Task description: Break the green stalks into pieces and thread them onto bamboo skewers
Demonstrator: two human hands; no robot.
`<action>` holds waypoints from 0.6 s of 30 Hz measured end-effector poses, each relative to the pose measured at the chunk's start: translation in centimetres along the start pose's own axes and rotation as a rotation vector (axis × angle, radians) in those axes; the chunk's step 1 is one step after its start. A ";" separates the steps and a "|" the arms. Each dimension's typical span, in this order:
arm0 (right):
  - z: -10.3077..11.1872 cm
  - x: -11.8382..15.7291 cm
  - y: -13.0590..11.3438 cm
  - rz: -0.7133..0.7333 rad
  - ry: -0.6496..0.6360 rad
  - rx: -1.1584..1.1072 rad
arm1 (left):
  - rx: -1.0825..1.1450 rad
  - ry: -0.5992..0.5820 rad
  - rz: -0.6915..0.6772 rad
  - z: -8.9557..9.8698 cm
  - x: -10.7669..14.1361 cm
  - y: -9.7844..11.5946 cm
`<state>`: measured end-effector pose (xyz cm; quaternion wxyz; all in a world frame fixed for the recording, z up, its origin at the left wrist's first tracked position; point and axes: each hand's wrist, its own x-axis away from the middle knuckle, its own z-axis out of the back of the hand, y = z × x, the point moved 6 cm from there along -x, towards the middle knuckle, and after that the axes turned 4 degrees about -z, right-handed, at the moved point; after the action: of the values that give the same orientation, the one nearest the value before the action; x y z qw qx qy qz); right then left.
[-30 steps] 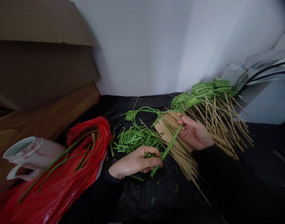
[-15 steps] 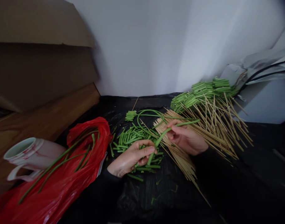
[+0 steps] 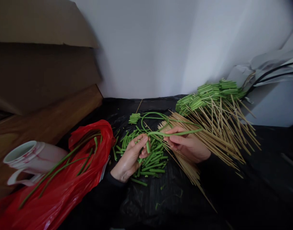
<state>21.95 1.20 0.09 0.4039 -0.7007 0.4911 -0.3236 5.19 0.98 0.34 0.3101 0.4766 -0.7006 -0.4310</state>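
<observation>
One bent green stem (image 3: 158, 133) is pinched in the curled left hand (image 3: 130, 157) and curled right hand (image 3: 189, 147).

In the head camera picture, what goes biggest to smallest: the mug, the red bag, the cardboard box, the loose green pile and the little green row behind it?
1. Cardboard box
2. Red bag
3. Mug and loose green pile: too alike to rank; the left hand hides some pile
4. Little green row

Pale wall (image 3: 146, 48), dim light, wood-grained surface (image 3: 74, 107) at left, black plastic sheeting (image 3: 146, 204)
</observation>
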 end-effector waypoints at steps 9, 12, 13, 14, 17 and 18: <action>-1.2 -0.1 1.4 0.001 -0.073 0.167 | 0.211 0.060 0.028 0.0 -0.3 0.2; -1.3 -0.1 1.5 -0.012 -0.090 0.095 | 0.308 0.054 0.101 -0.1 -0.3 0.1; -1.2 -0.1 1.4 -0.019 -0.093 0.066 | 0.348 0.044 0.125 -0.1 -0.3 0.0; -1.1 -0.1 1.2 -0.027 -0.091 0.037 | 0.391 0.035 0.138 -0.1 -0.3 0.1; -0.6 0.0 0.8 -0.031 -0.064 -0.022 | 0.487 0.005 0.132 0.2 -0.3 0.5; -0.4 -0.1 0.7 -0.026 -0.054 -0.029 | 0.483 -0.007 0.129 0.2 -0.3 0.6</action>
<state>21.27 1.01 -0.34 0.4027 -0.7214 0.4752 -0.3027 4.93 1.46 0.76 0.2116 0.4895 -0.8135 -0.2320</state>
